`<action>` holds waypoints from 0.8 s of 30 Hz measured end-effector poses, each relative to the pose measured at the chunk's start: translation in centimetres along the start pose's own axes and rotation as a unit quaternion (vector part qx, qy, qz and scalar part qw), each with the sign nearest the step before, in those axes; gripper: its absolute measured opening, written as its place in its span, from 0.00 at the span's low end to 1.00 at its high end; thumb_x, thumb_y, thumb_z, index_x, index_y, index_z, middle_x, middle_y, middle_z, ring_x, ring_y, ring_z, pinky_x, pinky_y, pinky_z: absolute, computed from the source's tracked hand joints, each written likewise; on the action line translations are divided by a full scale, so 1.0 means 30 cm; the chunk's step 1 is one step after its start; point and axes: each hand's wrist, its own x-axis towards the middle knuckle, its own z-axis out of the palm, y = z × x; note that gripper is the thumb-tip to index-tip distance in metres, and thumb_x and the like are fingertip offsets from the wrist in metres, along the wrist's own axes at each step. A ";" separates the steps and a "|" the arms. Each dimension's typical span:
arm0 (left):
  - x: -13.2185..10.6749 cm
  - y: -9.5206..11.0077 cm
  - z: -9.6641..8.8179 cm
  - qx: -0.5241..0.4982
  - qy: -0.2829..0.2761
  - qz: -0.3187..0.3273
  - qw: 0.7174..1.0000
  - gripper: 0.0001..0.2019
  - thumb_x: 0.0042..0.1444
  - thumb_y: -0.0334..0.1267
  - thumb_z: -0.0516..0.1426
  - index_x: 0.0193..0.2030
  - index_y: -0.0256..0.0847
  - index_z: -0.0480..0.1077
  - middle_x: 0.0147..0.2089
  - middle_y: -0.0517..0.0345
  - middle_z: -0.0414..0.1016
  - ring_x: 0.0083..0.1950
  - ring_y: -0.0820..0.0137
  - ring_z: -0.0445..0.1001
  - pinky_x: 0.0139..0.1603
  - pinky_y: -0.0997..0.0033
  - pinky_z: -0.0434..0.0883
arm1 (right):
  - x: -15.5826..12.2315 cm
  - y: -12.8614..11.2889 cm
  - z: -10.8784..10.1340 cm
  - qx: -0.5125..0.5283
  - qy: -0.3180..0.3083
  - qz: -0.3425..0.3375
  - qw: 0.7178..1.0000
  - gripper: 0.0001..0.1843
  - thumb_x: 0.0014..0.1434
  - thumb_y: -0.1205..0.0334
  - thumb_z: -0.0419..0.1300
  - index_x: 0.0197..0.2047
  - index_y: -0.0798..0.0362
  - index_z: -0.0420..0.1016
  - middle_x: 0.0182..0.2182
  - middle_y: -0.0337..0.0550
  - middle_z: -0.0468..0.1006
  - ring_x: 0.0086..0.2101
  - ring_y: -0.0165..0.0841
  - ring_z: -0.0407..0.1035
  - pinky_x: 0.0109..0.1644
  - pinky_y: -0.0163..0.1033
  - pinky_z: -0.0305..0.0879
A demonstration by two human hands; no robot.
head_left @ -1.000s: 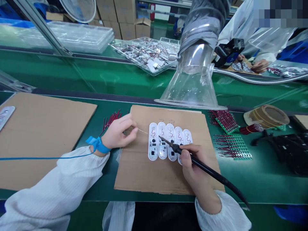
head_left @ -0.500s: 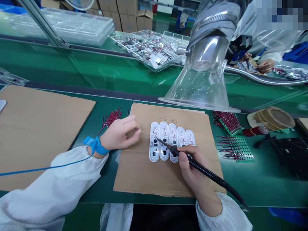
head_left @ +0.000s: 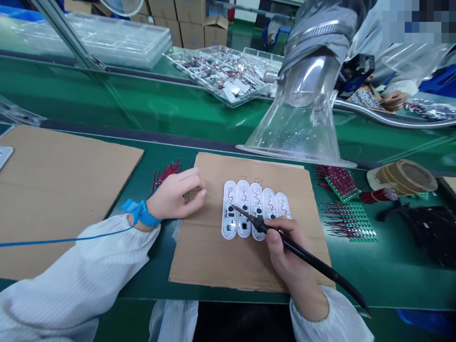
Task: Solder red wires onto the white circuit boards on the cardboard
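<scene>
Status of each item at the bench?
Left hand: pinching solder wire.
Solder wire: thin, pointing at the white boards.
Right hand: gripping soldering iron.
Soldering iron: tip over the white boards; contact unclear.
White boards: five, side by side, lying flat on the cardboard sheet.
Wrist strap: on the left wrist, blue cord attached.
Fume hood: hanging above the cardboard's far edge.

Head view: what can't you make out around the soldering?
Soldering iron tip: too small to tell if it touches the white board.
Right hand: hides the lower ends of the two rightmost boards.
Left hand: fingers hide the held end of the thin wire.
</scene>
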 end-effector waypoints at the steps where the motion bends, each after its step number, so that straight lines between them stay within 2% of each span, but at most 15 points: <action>1: 0.000 0.000 0.001 -0.001 -0.003 0.000 1.000 0.08 0.68 0.27 0.57 0.39 0.45 0.66 0.31 0.63 0.68 0.30 0.71 0.65 0.27 0.70 0.61 | 0.005 -0.003 0.001 -0.005 -0.009 -0.008 1.000 0.14 0.80 0.46 0.60 0.48 0.45 0.79 0.35 0.37 0.87 0.30 0.32 0.82 0.33 0.35 0.77; 4: -0.001 0.001 0.005 -0.001 -0.012 -0.003 1.000 0.08 0.68 0.27 0.57 0.39 0.45 0.66 0.31 0.63 0.67 0.30 0.71 0.65 0.27 0.70 0.61 | 0.018 -0.009 0.003 -0.015 -0.025 -0.020 0.999 0.15 0.80 0.44 0.60 0.48 0.45 0.79 0.34 0.37 0.87 0.30 0.32 0.82 0.34 0.35 0.77; 15: -0.002 0.003 0.012 0.013 -0.047 -0.019 0.999 0.07 0.70 0.30 0.56 0.38 0.44 0.67 0.30 0.63 0.68 0.29 0.71 0.67 0.28 0.70 0.62 | 0.026 -0.013 0.007 -0.011 -0.045 0.000 0.999 0.15 0.79 0.46 0.61 0.46 0.46 0.82 0.32 0.39 0.87 0.29 0.35 0.82 0.31 0.38 0.77; 20: 0.004 0.003 0.005 0.009 -0.037 -0.023 0.999 0.07 0.69 0.30 0.56 0.38 0.44 0.67 0.31 0.64 0.69 0.29 0.72 0.66 0.28 0.71 0.62 | 0.027 -0.018 0.008 -0.010 -0.045 -0.003 0.999 0.13 0.78 0.47 0.62 0.47 0.45 0.81 0.34 0.39 0.87 0.31 0.35 0.82 0.34 0.37 0.78; 24: 0.009 0.004 -0.011 -0.001 -0.008 -0.039 0.999 0.08 0.68 0.28 0.55 0.38 0.44 0.66 0.31 0.65 0.68 0.26 0.74 0.63 0.27 0.73 0.61 | 0.002 0.000 0.002 0.031 -0.019 -0.005 0.999 0.13 0.79 0.46 0.61 0.49 0.46 0.80 0.33 0.39 0.84 0.29 0.34 0.80 0.33 0.39 0.76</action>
